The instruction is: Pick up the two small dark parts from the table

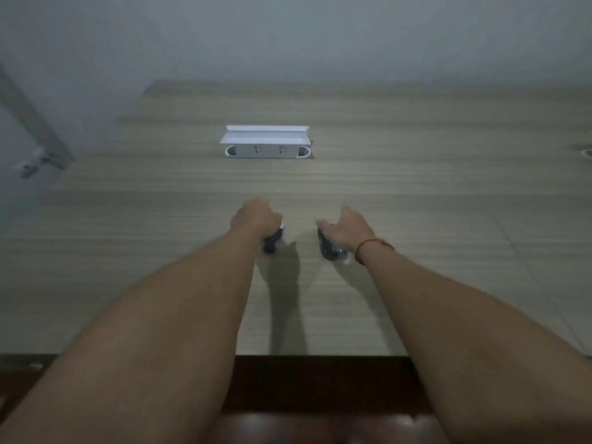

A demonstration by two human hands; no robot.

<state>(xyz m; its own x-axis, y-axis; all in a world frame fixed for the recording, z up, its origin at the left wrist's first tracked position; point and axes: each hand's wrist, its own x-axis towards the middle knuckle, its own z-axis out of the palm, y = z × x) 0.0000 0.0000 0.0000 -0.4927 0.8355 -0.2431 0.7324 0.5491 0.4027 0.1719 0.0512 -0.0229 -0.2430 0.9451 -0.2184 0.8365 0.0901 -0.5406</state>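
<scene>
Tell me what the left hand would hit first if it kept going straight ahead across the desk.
Probably the white socket box: the left hand points roughly toward it over bare desk, though depth is hard to judge.

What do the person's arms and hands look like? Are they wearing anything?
Both arms are bare, with no sleeves in view, and no gloves on the left hand or the right hand. No rings or watch can be made out. The only thing worn is a thin red string bracelet around the right wrist.

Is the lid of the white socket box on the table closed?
No, the white socket box has its lid raised, and the sockets show on its front.
</scene>
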